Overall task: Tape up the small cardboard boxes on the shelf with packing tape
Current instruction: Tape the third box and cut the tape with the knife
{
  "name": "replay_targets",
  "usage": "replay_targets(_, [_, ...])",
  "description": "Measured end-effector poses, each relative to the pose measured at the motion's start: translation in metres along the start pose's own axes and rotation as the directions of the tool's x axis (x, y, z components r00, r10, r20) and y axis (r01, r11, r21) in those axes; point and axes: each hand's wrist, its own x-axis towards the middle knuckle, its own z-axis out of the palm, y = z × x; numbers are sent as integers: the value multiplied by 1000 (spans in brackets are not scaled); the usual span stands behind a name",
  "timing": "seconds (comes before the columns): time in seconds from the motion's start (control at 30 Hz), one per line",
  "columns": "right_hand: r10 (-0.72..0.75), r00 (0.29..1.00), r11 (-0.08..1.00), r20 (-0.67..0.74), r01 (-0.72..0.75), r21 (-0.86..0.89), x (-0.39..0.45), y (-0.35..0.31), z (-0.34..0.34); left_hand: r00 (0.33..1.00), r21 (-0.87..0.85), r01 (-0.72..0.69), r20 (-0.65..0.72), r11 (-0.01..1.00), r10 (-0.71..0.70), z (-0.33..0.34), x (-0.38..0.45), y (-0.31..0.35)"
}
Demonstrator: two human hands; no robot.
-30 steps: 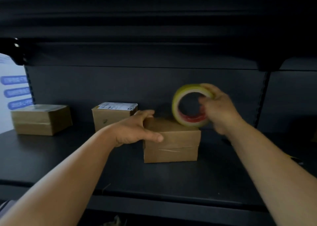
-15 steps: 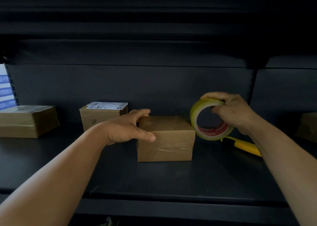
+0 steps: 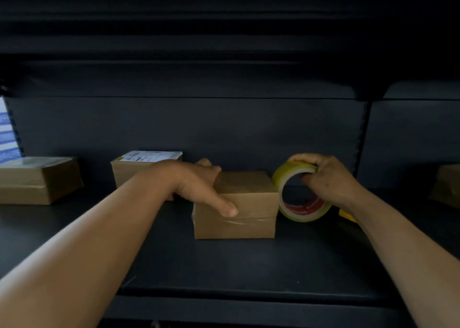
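The shelf [image 3: 224, 265] and its back panel [image 3: 224, 128] are coloured a dark blue-grey. The middle box [image 3: 239, 210] is plain brown, crossed on its front by a pale, glossy strip of tape. The tape roll [image 3: 298, 193] is seen as yellow-green, with a red and white core inside. The labelled box [image 3: 134, 171] is brown, topped by a white label with dark print. The left box [image 3: 37, 180] is brown. A yellow object [image 3: 347, 215] is partly hidden. A white sign [image 3: 7, 138] is striped in blue.
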Motion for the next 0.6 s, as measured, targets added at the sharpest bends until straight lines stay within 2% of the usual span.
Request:
replay_targets(0.13, [-22, 1000, 998, 7, 23, -55, 2, 0, 0, 1000, 199, 1, 2, 980, -2, 4, 11, 43])
replay_targets(0.3, [-50, 998, 995, 25, 52, -79, 2, -2, -1, 992, 230, -121, -5, 965, 126, 9, 30, 77])
replay_targets(0.43, [-73, 997, 994, 32, 75, -83, 0, -1, -3, 977, 172, -202, -36, 964, 211, 10, 34, 77])
replay_targets(0.6, [-109, 994, 993, 26, 110, -38, -5, -7, -3, 942, -16, -312, -135, 950, 307, 8, 29, 61])
